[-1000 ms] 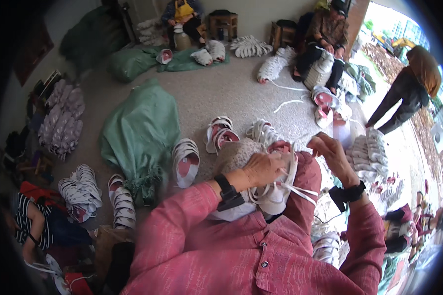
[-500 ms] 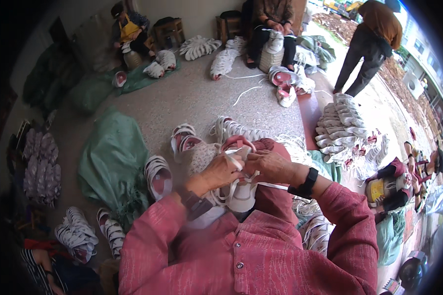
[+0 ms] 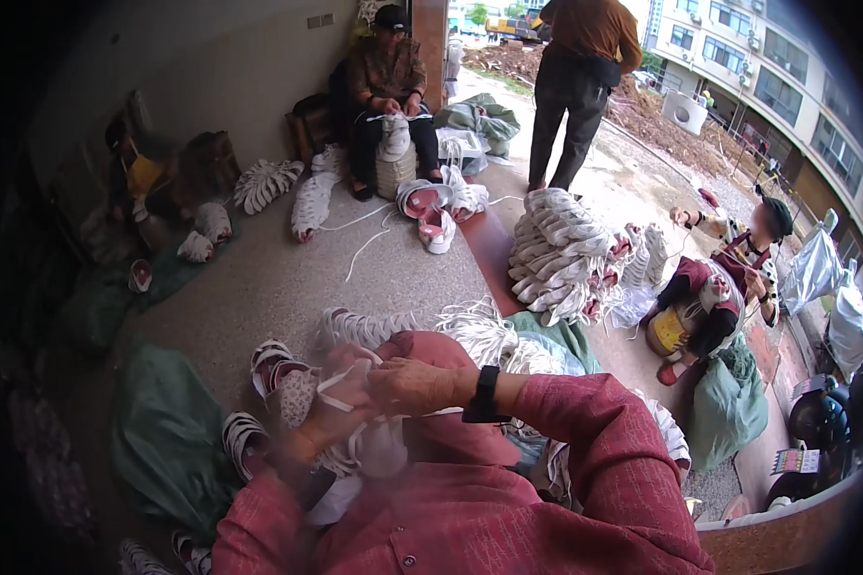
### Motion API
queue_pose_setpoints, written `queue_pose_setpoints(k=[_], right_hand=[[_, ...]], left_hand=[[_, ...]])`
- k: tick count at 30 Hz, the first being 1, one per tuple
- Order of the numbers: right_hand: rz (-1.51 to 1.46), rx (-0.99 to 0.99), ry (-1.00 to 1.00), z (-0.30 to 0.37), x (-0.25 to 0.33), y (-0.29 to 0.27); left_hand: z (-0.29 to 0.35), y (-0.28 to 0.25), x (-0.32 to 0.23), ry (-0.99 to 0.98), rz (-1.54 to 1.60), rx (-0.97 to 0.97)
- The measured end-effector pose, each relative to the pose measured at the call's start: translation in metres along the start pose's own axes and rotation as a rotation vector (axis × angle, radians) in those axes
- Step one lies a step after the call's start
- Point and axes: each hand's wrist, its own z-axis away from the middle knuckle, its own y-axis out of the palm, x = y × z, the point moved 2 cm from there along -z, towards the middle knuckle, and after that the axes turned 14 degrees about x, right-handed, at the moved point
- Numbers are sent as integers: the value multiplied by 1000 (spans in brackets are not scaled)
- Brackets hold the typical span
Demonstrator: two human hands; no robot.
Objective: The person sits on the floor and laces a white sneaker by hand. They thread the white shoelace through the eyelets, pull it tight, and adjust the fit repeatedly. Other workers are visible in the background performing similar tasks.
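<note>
A white shoe (image 3: pixel 384 448) with pink lining rests in my lap, partly blurred and covered by my hands. My right hand (image 3: pixel 417 385), a black watch on its wrist, is closed with fingertips pinching a white shoelace (image 3: pixel 338 383). Close against it, my left hand (image 3: pixel 331 414) is curled at the same lace, which loops over its fingers; blur softens its outline. Beside my left hand lies a speckled pale shoe piece (image 3: pixel 295 395). Just beyond stand a strappy white sandal-like shoe (image 3: pixel 274 362) and a row of white shoes (image 3: pixel 360 328).
Green sacks (image 3: pixel 168 431) lie to my left, with another striped shoe (image 3: pixel 245 443) alongside. A heap of white laces (image 3: pixel 494 335) and a tall stack of white shoes (image 3: pixel 561 254) are ahead right. Seated people (image 3: pixel 388 81) work around; one person (image 3: pixel 575 96) stands in the doorway.
The view has swung to the right, bringing more of the outdoors and the right-hand worker in. My hands stay together at the shoelace over the shoe.
</note>
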Motion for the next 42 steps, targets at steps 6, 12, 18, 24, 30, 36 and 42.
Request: queue_pose_setpoints(k=[6,12,18,24,30,36,42], right_hand=[[-37,-6,43,-3,19,-8],[85,51,64,-13,16,12],[42,42,39,-6,5,9],[94,-27,-10,-3,7,6],[88,-135,-31,3,5,12],[41,-59,15,-3,10,-2],[-30,-157,-66,6,15,-18]], left_hand=[[23,-33,35,-314,478,-458],[34,-79,30,-368,683,-335],[15,-23,1,-257,484,44],[4,-16,1,-115,283,182],[-3,-17,-15,-277,455,241],[1,-3,4,-369,373,177],[7,-8,10,-390,587,-172]])
